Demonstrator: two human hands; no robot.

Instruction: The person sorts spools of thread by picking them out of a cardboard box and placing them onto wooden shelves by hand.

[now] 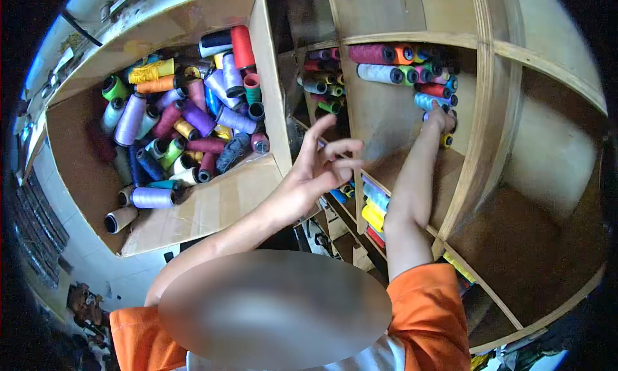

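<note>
My left hand (328, 161) hangs between the cardboard box and the wooden shelf, its fingers apart and bent, with nothing in them. Deep inside a shelf compartment, my right hand (440, 121) is closed at a light blue thread spool (425, 100) in a stack by the right wall. Its fingers partly hide that stack. A red spool (432, 89) lies just above the light blue one, and a yellow-and-black spool end (446, 140) shows below the hand. Farther left along the back lie a whitish spool (378, 73) and a maroon spool (371, 53).
The open cardboard box (267, 81) on the left holds many loose thread spools in mixed colours. Wooden dividers (486, 81) separate the shelf compartments. Another compartment holds stacked green and red spools (328, 105); yellow spools (373, 218) lie in a lower one.
</note>
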